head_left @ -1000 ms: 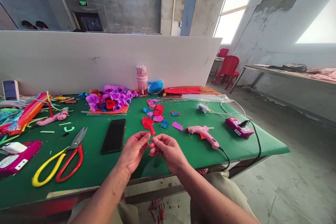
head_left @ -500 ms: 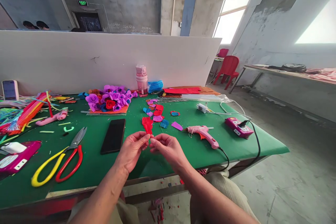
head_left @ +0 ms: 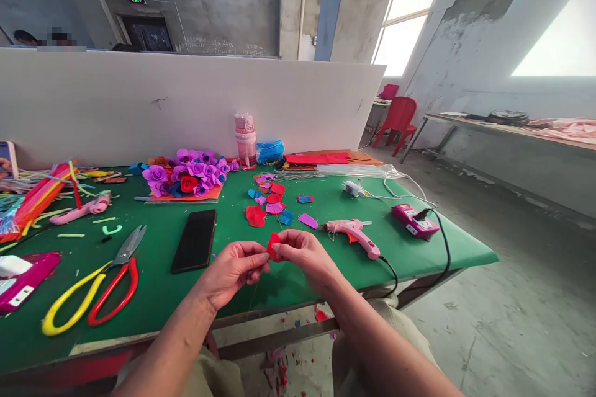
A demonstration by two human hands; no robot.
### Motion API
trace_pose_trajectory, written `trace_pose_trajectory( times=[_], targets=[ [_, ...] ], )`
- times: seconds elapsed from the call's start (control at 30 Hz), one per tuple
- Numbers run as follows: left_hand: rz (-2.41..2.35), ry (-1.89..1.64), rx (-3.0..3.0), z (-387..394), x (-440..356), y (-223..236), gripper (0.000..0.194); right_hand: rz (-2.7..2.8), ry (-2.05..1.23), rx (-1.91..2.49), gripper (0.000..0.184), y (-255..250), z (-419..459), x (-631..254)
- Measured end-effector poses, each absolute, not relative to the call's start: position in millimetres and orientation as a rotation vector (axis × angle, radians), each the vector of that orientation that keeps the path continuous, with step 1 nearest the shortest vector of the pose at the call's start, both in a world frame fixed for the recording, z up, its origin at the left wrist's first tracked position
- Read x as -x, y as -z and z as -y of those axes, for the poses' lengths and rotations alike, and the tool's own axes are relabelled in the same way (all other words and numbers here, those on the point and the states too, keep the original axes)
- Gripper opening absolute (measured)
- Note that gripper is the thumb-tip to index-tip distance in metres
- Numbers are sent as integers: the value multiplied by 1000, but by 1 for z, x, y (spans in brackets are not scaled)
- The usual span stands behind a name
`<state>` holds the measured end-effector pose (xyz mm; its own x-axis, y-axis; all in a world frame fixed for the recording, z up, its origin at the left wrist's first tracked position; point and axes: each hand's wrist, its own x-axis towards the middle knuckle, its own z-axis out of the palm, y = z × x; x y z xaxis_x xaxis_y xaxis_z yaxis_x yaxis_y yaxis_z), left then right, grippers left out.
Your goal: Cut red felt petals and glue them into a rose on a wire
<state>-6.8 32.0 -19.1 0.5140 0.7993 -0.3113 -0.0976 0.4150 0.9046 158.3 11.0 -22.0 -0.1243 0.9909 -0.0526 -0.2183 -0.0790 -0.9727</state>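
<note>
A small red paper petal (head_left: 272, 247) is pinched between the fingers of both my hands, just above the front of the green table (head_left: 242, 298). My left hand (head_left: 235, 270) grips its lower left side, thumb against the fingers. My right hand (head_left: 305, 255) closes on its right side. Behind them lie loose petals: a red one (head_left: 256, 217), a blue one (head_left: 285, 218) and a purple one (head_left: 308, 220). A pink glue gun (head_left: 354, 232) rests to the right of my right hand. The black phone (head_left: 194, 240) lies left of my left hand.
Large scissors (head_left: 100, 282) with yellow and red handles lie at left. Purple paper roses (head_left: 195, 170) and a pink bottle (head_left: 245, 141) stand before the white board (head_left: 195, 99). A pink power strip (head_left: 414, 221) with cables sits at right, a second glue gun (head_left: 81, 208) at left.
The red petal between my hands has been turned and now shows upright between the fingertips. Another red petal is plainly visible on the table behind. The view has shifted slightly right.
</note>
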Motion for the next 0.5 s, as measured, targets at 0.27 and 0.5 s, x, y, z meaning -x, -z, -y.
trace_pose_trajectory(
  times=[0.27,0.5],
  targets=[
    [-879,-645,-1032,-31,5,19,22,1119,-1377,1106,13,26,-13,-160],
    [-891,-654,-1056,-33,4,22,21,1000,-1475,1073,17,24,-11,-159]
  ],
)
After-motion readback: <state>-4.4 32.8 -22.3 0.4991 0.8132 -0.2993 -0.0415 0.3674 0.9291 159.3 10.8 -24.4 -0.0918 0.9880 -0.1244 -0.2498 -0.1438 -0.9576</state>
